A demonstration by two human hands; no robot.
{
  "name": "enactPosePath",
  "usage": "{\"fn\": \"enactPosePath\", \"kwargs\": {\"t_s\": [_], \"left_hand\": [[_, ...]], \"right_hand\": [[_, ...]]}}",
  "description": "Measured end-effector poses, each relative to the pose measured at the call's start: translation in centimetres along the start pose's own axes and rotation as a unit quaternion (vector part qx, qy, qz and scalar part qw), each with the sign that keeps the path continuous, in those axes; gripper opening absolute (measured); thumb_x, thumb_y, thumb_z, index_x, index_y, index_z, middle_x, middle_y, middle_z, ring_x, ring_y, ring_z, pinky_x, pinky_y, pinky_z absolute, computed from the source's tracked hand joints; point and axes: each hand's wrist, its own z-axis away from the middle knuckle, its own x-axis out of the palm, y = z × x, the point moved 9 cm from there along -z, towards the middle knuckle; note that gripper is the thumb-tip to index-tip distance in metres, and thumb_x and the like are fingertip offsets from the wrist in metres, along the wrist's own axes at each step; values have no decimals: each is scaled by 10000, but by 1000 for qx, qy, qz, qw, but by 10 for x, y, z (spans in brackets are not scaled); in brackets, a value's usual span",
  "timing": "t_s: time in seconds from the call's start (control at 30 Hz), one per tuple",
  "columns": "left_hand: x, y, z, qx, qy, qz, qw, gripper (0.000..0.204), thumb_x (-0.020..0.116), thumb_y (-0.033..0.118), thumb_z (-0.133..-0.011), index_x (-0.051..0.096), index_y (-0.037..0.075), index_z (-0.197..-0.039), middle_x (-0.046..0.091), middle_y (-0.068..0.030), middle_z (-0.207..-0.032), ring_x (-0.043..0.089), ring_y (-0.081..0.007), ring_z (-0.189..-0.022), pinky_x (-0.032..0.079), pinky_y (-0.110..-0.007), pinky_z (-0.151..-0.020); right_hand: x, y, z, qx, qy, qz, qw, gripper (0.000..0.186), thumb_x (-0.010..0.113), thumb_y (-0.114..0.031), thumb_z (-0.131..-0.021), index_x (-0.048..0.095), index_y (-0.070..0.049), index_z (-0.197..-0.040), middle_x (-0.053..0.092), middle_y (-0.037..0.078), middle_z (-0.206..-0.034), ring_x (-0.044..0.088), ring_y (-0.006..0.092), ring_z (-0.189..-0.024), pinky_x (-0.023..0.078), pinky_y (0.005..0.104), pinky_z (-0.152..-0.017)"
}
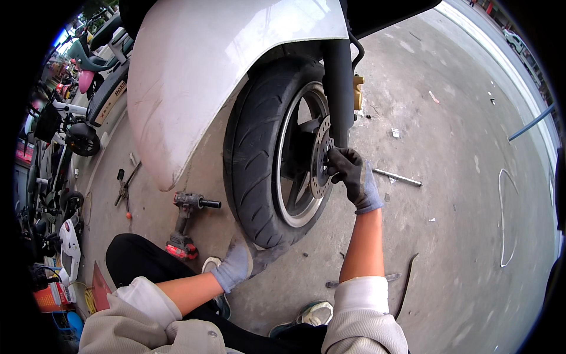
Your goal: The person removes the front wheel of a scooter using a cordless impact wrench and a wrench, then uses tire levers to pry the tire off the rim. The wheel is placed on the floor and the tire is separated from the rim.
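Observation:
My right hand point(352, 177), in a dark glove with a grey cuff, is closed at the hub of the scooter's front wheel point(315, 200), beside the brake disc point(321, 159). Its curled fingertips hide what they hold. Under the bottom of the black tire point(253, 153), my left hand point(250, 258), also gloved, supports the wheel; the tire partly covers its blurred fingers. The dark fork leg point(338, 88) comes down just above my right hand. Past that glove a thin metal rod point(401, 177) sticks out; whether it lies on the floor or is held, I cannot tell.
The white front fender point(194, 65) overhangs the wheel. A red and black impact wrench point(186, 224) stands on the concrete left of the tire, with hand tools point(125, 187) farther left. A flat metal bar point(362, 280) and a curved strip point(407, 286) lie near my right forearm. Parked scooters point(82, 130) line the left.

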Motion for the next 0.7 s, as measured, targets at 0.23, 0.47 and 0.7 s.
{"fn": "enactPosePath", "kwargs": {"t_s": [0.23, 0.47, 0.7], "left_hand": [[-15, -18, -1, -122, -25, 308, 943, 631, 500, 359, -1005, 308, -13, -1476, 378, -253, -1494, 461, -402, -1339, 447, -529, -1096], [2, -3, -7, 0, 98, 26, 995, 705, 291, 585, -1020, 322, 79, -1510, 403, -156, -1505, 477, -378, -1317, 419, -510, -1112], [38, 17, 9, 293, 126, -678, 662, 964, 775, 619, -728, 402, -51, -1311, 523, -276, -1178, 572, -426, -1098, 474, -481, -958]], "right_hand": [[2, -3, -6, -39, 4, 100, 994, 322, 749, -246, -887, 669, 51, -986, 682, 73, -768, 606, 106, -644, 499, 257, -594], [-70, 5, -12, -45, 50, -81, 994, 163, 725, -162, -876, 622, -37, -852, 600, 40, -712, 522, 98, -524, 423, 257, -482], [-191, 107, 19, 54, 251, 557, 790, 263, 724, -172, -846, 608, 25, -975, 677, 176, -766, 653, 293, -685, 517, 411, -658]]}}
